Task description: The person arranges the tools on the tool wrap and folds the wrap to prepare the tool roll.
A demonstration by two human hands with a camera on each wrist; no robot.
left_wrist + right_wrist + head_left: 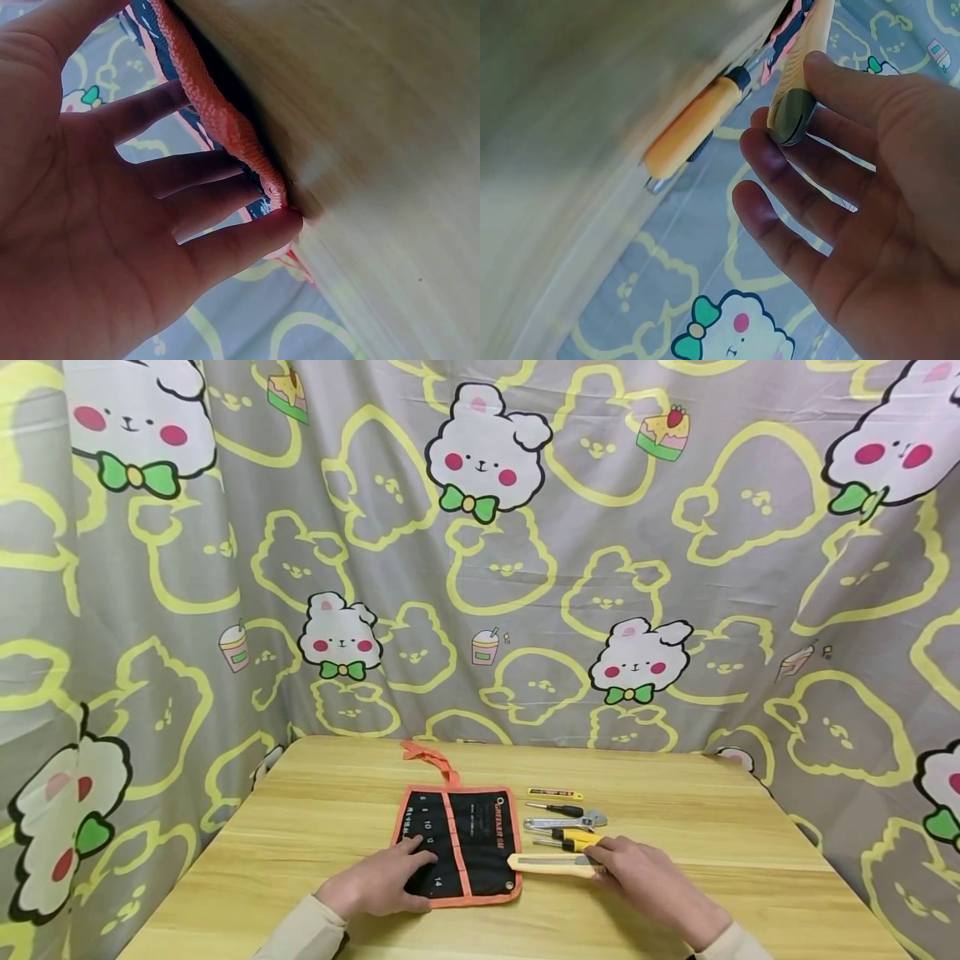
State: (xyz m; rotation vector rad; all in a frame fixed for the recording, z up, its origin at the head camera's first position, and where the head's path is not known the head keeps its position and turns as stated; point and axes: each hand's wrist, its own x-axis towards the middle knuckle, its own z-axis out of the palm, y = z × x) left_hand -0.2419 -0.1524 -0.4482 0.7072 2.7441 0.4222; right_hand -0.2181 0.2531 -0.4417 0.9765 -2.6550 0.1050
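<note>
Two hands at work on wooden table (315, 827). Black tool roll (480, 843) with orange trim, laid open and flat at table centre; row of narrow pockets, white size numbers printed on them. No tools seen in the pockets, though left part covered by hand. Orange tie strap (431, 760) trailing from top edge toward backdrop.

Left hand (382, 881) flat on roll's lower left, fingers straight and spread, pressing fabric down. In left wrist view, little fingertip (289, 221) touching woven orange edging (225, 124) at roll's corner.

Right hand (641, 877) on pale yellow knife (555, 863), lying crosswise just right of roll, its tip touching roll's edge. In right wrist view, thumb and fingers closed lightly round knife's dark butt end (791, 120).

Beyond knife, close together: screwdriver (573, 839) with yellow-black handle, steel wrench (566, 821), second dark-handled screwdriver (555, 808), small yellow strip-shaped item (555, 793), kind not discernible. Lettering on roll's label too small to read. Nearer screwdriver partly hidden by right hand; in right wrist view its handle (694, 127) blurred, smooth orange-yellow plastic with black collar.

Forearms cut off at lower frame edge, beige sleeves (303, 931). Table pale, straight-grained, smooth. Backdrop of grey cloth (525, 568), hanging in folds, printed with white bears and yellow outlines.
</note>
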